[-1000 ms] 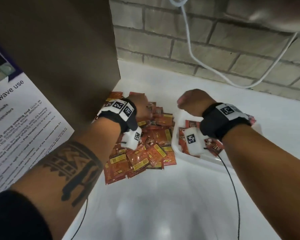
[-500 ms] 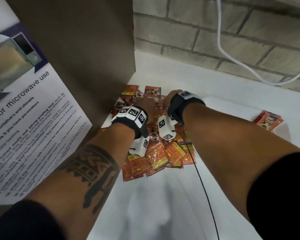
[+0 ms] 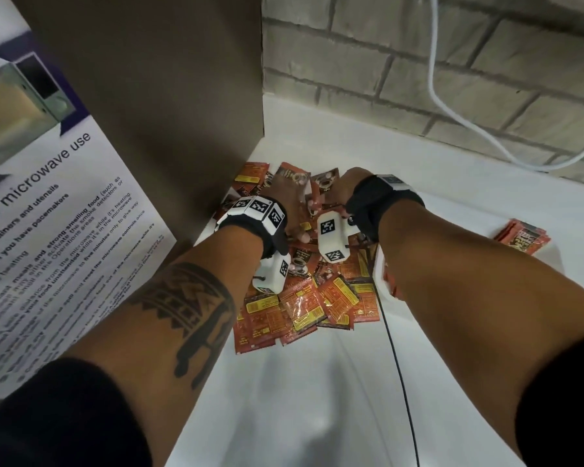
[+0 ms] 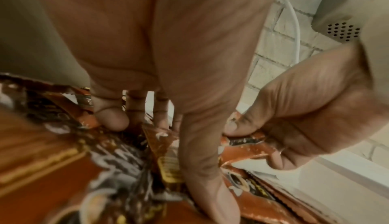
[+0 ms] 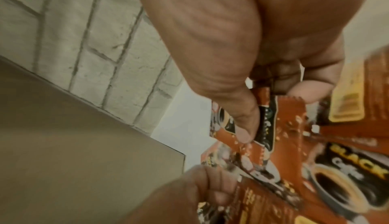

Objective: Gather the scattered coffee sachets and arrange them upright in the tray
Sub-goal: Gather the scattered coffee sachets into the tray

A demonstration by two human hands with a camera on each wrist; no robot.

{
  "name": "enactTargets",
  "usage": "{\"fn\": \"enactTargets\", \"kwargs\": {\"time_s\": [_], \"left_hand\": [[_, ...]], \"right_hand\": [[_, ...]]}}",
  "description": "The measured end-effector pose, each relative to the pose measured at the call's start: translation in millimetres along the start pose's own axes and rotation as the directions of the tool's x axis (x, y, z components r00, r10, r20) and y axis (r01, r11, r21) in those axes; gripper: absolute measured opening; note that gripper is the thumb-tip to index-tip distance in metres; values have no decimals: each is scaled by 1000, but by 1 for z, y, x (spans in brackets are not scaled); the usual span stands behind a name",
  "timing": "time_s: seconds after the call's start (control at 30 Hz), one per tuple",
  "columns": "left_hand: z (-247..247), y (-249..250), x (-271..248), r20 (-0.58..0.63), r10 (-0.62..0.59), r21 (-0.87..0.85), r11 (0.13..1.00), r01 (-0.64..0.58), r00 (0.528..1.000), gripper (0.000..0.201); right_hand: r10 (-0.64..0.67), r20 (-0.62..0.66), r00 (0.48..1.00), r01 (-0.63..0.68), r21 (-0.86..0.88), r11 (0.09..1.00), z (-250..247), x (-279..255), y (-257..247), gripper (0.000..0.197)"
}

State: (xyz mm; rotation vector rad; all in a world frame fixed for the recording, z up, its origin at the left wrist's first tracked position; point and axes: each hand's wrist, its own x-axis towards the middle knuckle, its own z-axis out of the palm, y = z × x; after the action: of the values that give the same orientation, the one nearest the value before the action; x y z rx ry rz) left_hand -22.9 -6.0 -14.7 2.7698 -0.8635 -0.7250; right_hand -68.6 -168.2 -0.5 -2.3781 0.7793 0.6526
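— hands? since a second ago the right hand (image 3: 343, 193) left the tray (image 3: 381, 274) and joined the left hand (image 3: 292, 214) over the sachet pile (image 3: 304, 298).
— grips?
— left fingers curl into the sachets; right thumb and fingers pinch one sachet (image 5: 267, 119).
— room?
— brown panel (image 3: 169, 96) hems the pile's left edge; bare surface (image 3: 317, 399) lies nearer; a few sachets (image 3: 523, 235) lean in the tray, far right.

Both hands (image 3: 317, 203) low, fingers curled, pinching.
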Motion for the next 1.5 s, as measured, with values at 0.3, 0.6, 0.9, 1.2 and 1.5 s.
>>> {"fn": "enactTargets", "kwargs": {"time_s": [0.3, 0.6, 0.9, 1.2, 1.5], "left_hand": [[-10, -3, -4, -68, 11, -87, 996, -17, 998, 71], [-46, -13, -26, 83, 43, 67, 997, -48, 996, 86], [-3, -12, -32, 97, 26, -9, 1000, -25, 995, 91], [4, -5, -33, 0, -37, -10, 999, 37, 999, 90], [2, -10, -28, 16, -97, -140, 985, 99, 995, 87]], "right_hand": [[-33, -17, 999, 28, -241, 970, -27, -19, 8, 29], [-6, 103, 995, 44, -374, 926, 5, -10, 7, 24], [-16, 45, 999, 32, -398, 917, 37, 104, 33, 64], [-175, -42, 984, 143, -407, 902, 22, -16, -19, 24], [-207, -35, 978, 193, -236, 952, 16, -24, -22, 23]]}}
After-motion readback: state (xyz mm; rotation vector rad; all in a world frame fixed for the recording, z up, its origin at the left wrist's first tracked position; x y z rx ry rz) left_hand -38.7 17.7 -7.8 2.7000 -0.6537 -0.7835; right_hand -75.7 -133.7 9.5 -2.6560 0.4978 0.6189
